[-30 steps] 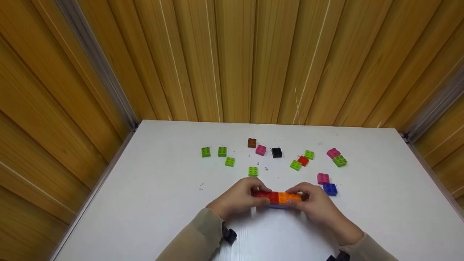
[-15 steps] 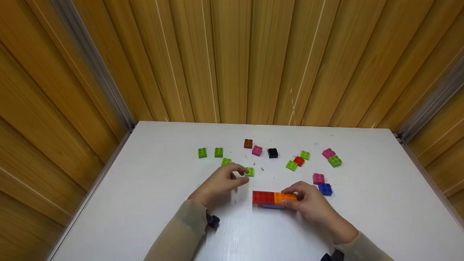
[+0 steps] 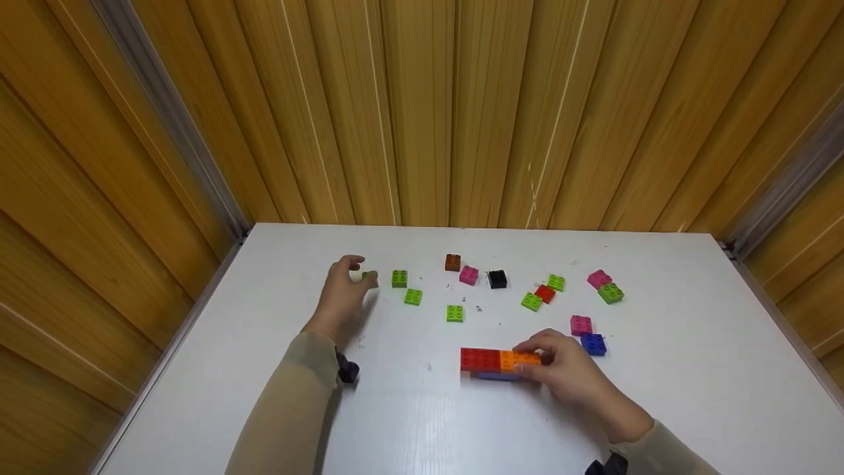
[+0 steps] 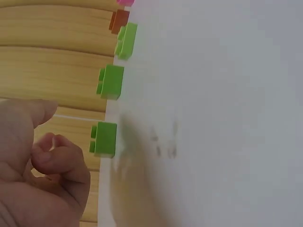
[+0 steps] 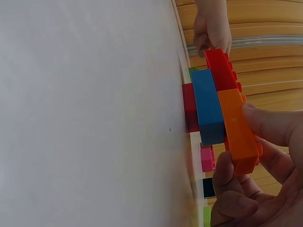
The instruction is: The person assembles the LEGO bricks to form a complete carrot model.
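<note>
My right hand [image 3: 570,371] pinches the orange brick [image 5: 236,132] at the right end of a small brick stack. In that stack a red brick [image 3: 480,359] lies end to end with the orange one. Both sit on a blue brick [image 5: 208,106], with another red brick [image 5: 190,108] below it in the right wrist view. Over at the far left, my left hand [image 3: 339,297] reaches around a green brick [image 4: 105,139], its fingers loosely bent. The left wrist view has a gap between hand and brick.
More green bricks [image 3: 399,278] lie beside the left hand. Brown [image 3: 453,262], pink [image 3: 469,275] and black [image 3: 498,279] bricks are at the back middle. To the right are red, green, pink and blue [image 3: 593,344] bricks. A wood-patterned wall [image 3: 422,119] stands behind the white table [image 3: 264,369].
My left hand has let go of the stack's red end and moved left and away to the far green brick. The right hand keeps its hold on the orange brick.
</note>
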Available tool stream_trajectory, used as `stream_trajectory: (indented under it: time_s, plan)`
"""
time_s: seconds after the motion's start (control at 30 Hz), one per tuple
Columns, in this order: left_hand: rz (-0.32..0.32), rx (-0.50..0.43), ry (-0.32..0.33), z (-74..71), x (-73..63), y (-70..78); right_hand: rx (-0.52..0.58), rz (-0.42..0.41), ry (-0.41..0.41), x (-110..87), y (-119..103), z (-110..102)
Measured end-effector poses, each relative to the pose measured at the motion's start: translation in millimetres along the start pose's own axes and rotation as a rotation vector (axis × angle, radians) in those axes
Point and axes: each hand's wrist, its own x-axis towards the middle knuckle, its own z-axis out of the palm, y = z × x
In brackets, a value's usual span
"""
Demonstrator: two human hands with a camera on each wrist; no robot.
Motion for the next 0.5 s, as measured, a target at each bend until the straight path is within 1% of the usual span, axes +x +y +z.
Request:
stream_trajectory:
  time_s: [0.1, 0.2, 0.33, 0.5]
  plan:
    - [-0.059, -0.003, -0.017, -8.4, 8.5, -4.4, -0.003, -0.004, 0.0, 0.2, 0, 0]
    - [-0.084, 0.001, -0.036, -11.9, 14.3, -7.5, -0.002, 0.002, -0.003, -0.5, 0, -1]
    - [-0.097, 0.017, -0.047, -11.7, 22.7, -10.4, -0.002, 0.004, -0.01, -0.1, -1, -1]
    - [-0.133, 0.074, -0.078, -7.0, 29.0, -10.3, -0.018, 0.001, -0.005, -0.3, 0, -1]
